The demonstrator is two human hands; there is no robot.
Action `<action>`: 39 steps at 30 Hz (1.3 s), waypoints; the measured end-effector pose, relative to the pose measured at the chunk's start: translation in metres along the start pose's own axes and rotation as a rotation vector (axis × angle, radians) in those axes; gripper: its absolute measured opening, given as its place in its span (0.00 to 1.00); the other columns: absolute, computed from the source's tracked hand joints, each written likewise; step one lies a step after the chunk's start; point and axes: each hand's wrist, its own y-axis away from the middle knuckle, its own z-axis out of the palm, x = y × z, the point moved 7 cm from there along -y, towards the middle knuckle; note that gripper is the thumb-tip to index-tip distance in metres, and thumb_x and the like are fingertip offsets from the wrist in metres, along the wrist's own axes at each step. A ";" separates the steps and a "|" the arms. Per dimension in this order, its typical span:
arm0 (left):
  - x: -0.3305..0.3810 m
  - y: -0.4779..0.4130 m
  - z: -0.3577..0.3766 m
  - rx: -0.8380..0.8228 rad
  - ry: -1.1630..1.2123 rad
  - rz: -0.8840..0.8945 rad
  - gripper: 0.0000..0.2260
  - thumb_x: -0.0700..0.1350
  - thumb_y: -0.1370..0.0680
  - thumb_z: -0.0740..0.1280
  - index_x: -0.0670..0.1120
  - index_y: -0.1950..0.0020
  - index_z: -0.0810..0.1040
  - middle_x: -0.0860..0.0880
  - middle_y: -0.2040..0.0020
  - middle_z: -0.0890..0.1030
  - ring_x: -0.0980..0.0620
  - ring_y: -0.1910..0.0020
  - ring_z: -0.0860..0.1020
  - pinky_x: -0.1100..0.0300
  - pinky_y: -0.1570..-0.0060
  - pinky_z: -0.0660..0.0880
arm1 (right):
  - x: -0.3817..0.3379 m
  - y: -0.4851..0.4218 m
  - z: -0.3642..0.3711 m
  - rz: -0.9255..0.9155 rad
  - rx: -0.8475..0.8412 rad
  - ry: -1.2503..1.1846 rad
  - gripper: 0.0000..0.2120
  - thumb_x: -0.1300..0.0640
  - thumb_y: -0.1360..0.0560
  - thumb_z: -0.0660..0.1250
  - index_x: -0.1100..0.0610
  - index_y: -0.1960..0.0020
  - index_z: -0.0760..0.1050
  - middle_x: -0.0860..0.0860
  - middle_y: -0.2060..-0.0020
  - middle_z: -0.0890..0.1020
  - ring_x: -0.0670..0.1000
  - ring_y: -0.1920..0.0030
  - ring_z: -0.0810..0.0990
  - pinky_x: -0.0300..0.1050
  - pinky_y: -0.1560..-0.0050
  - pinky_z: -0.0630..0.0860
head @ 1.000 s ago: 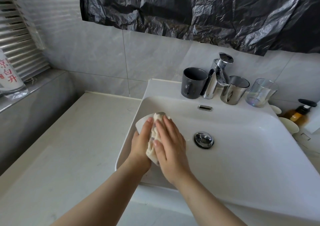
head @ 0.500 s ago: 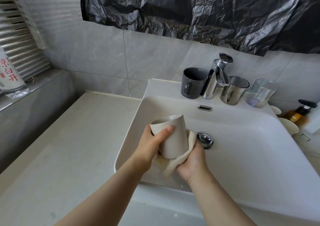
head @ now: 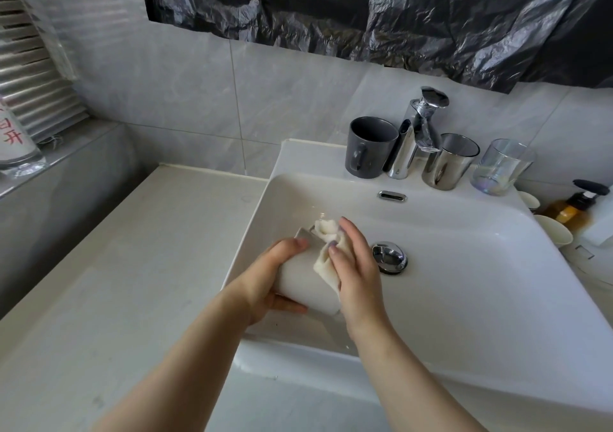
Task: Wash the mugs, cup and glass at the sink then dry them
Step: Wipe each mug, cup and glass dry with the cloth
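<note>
Left hand (head: 262, 285) fingers grip the tilted cup (head: 305, 285), mouth pointing away; right hand (head: 356, 266) fingers press cloth (head: 326, 249) inside.

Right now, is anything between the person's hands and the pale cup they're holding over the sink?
Only the cloth. The left hand grips the pale cup bare, while the right hand presses the cloth against the cup's side and into its mouth, above the sink.

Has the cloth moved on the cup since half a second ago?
Yes. The cloth has gone from under the cup, beside the drain plug, up to its mouth, further from the plug.
</note>
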 end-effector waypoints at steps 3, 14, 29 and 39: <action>0.005 0.003 -0.001 0.045 0.055 0.086 0.26 0.58 0.40 0.69 0.51 0.44 0.78 0.45 0.52 0.81 0.47 0.56 0.81 0.52 0.66 0.79 | 0.015 -0.006 0.002 0.186 0.046 -0.291 0.11 0.58 0.22 0.63 0.46 0.44 0.74 0.46 0.42 0.78 0.39 0.44 0.78 0.36 0.45 0.75; 0.016 0.005 -0.006 0.246 -0.188 0.240 0.40 0.62 0.40 0.68 0.54 0.29 0.65 0.51 0.39 0.74 0.47 0.45 0.77 0.50 0.61 0.81 | 0.031 -0.004 -0.002 0.300 0.098 -0.099 0.14 0.53 0.20 0.60 0.52 0.36 0.73 0.48 0.51 0.80 0.44 0.55 0.78 0.37 0.62 0.72; 0.021 0.004 -0.005 0.190 -0.352 0.333 0.43 0.64 0.45 0.68 0.57 0.31 0.68 0.50 0.39 0.74 0.47 0.48 0.78 0.56 0.71 0.79 | 0.038 0.002 -0.024 0.593 0.177 0.317 0.21 0.43 0.21 0.55 0.59 0.52 0.78 0.60 0.54 0.81 0.59 0.54 0.79 0.53 0.52 0.77; 0.015 -0.001 0.010 -0.017 -0.561 0.339 0.36 0.64 0.45 0.69 0.61 0.38 0.70 0.50 0.38 0.77 0.51 0.39 0.76 0.53 0.37 0.72 | 0.027 -0.006 -0.031 0.440 0.269 -0.228 0.15 0.48 0.20 0.57 0.54 0.54 0.78 0.51 0.58 0.82 0.51 0.57 0.79 0.44 0.53 0.74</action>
